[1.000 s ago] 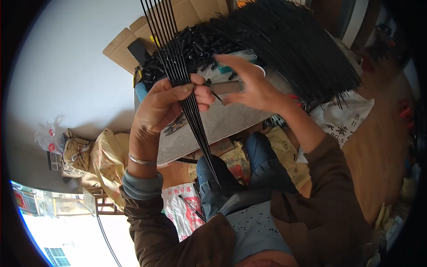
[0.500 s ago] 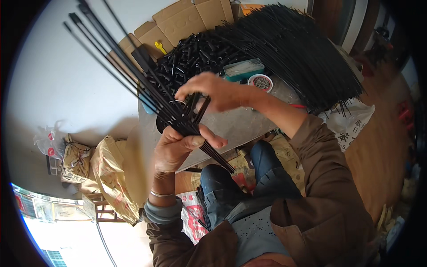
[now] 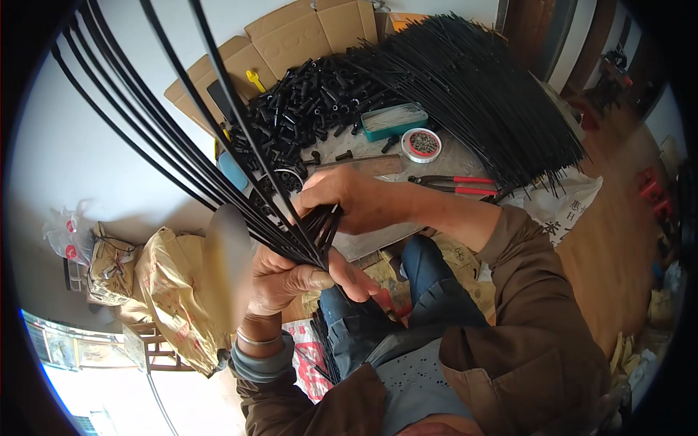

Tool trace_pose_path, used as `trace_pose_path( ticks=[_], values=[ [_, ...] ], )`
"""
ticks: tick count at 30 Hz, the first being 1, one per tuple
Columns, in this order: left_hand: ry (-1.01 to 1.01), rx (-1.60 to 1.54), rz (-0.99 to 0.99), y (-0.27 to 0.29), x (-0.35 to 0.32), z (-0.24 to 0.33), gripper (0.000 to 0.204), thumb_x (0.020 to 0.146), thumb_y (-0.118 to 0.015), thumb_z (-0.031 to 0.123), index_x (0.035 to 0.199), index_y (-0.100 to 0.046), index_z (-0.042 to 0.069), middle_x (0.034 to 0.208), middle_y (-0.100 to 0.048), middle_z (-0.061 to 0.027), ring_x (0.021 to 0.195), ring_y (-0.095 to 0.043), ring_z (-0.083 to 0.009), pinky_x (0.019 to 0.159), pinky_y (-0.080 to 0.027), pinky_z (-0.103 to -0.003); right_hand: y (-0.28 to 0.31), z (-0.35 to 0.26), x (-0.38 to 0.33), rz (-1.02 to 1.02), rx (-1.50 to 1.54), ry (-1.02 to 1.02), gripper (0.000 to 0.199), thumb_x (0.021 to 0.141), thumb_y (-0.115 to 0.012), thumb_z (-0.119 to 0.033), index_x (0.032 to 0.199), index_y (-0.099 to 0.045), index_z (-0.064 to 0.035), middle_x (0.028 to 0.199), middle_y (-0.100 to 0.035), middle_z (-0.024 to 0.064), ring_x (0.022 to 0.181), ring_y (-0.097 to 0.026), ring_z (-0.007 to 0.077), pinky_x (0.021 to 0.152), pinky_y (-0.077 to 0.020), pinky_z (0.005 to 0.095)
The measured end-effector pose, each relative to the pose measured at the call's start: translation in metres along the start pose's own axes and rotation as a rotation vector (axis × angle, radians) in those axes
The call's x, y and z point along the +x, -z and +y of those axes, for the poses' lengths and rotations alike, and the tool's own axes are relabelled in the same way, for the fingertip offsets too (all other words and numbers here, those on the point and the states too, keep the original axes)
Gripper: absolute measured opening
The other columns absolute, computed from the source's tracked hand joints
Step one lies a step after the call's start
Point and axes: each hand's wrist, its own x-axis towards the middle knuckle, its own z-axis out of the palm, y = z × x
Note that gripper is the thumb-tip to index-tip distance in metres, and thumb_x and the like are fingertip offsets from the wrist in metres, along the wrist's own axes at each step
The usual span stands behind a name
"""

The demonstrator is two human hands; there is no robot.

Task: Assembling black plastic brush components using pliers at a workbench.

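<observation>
A great fan of thin black rods [image 3: 480, 80] spreads across the far right of the work surface [image 3: 378, 236], far too many to count, their tips splaying out toward the right. To its left lies a heap of short black plastic tubes [image 3: 305, 109], also beyond counting, resting on flattened cardboard sheets [image 3: 305, 33] at the far edge.

Nearer, the person holds a bundle of long black rods [image 3: 182, 138] that rises from the hands up and to the far left; about seven separate strands can be made out where they spread apart. The left hand [image 3: 287, 280] is closed tight around the bundle's lower end, thumb pressed across the rods. The right hand [image 3: 349, 200] sits just above and to the right of it, fingers curled shut over the short rod ends that stick out from the same grip.

On the left floor slumps one yellow printed sack [image 3: 178, 291]. On the surface beyond the right forearm lie one pair of red-handled pliers [image 3: 454, 185], one teal rectangular tray [image 3: 396, 120] of pale thin pieces, and just to its right one small round tin [image 3: 422, 144] of tiny metal parts. One small yellow tool [image 3: 254, 78] lies on the cardboard.
</observation>
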Motion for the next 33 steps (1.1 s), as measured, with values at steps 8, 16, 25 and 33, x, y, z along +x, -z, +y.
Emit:
trace_pose_path(
  ticks=[8, 16, 25, 33],
  values=[
    [0.103, 0.376, 0.119, 0.025, 0.01, -0.057, 0.019, 0.091, -0.05, 0.0, 0.103, -0.063, -0.007, 0.101, -0.067, -0.0134, 0.1, -0.062, -0.0213, 0.094, -0.046, -0.035, 0.061, 0.109, -0.013, 0.034, -0.991, -0.048, 0.032, 0.076, -0.065, -0.013, 0.108, -0.059, -0.0099, 0.107, -0.057, 0.0053, 0.108, -0.05, 0.0245, 0.093, -0.0345, 0.0442],
    [0.283, 0.036, 0.353, 0.073, 0.001, -0.151, 0.018, 0.095, -0.05, 0.006, 0.106, -0.06, -0.003, 0.097, -0.067, -0.0109, 0.093, -0.063, -0.0179, 0.087, -0.05, -0.031, 0.084, 0.073, -0.058, -0.076, 0.205, -0.72, 0.058, 0.086, -0.058, -0.013, 0.139, -0.039, -0.0034, 0.138, -0.047, 0.0164, 0.129, -0.043, 0.0329, 0.104, -0.0366, 0.0422],
    [0.291, 0.007, 0.376, 0.061, 0.023, -0.16, 0.033, 0.092, -0.058, 0.01, 0.121, -0.05, -0.005, 0.092, -0.066, -0.0102, 0.089, -0.064, -0.0185, 0.082, -0.051, -0.03, 0.03, 0.013, -0.036, 0.201, 0.862, -0.679, 0.032, 0.099, -0.044, -0.017, 0.124, -0.051, 0.0021, 0.105, -0.063, 0.0138, 0.094, -0.064, 0.0248, 0.089, -0.052, 0.041],
    [-0.371, 1.538, 0.669, 0.05, 0.031, -0.138, 0.102, 0.066, -0.077, 0.05, 0.14, -0.028, 0.0, 0.139, -0.035, -0.0235, 0.124, -0.042, -0.0407, 0.101, -0.037, -0.048, 0.027, -0.009, -0.048, 0.295, 0.776, -0.63, 0.024, 0.1, -0.044, -0.017, 0.108, -0.054, 0.0024, 0.087, -0.058, 0.009, 0.083, -0.061, 0.0204, 0.087, -0.0519, 0.0441]
  ],
)
